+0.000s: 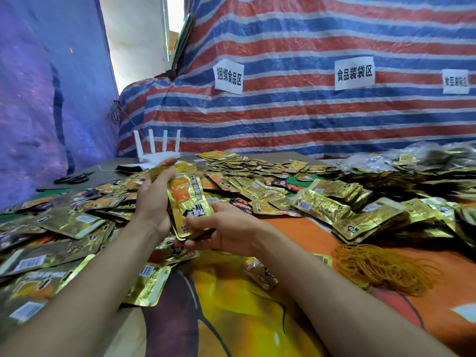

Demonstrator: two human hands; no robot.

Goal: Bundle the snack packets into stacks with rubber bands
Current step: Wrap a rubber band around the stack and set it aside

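Gold packets (pixel 188 202) are standing stacked, left hand (pixel 154 199) curling its fingers round their side, right hand (pixel 229 228) pinching the bottom; bands (pixel 381 266) are lying nearby.

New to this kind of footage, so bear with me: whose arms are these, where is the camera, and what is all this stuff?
There is no machine here: a person wears one camera on the head, looking down at their own bare arms. The left hand and right hand together grip a small stack of gold foil snack packets. Loose gold packets cover the colourful printed table cover; a heap of orange-brown rubber bands lies to the right, near thicker stacks of packets. A white four-antenna router stands behind.
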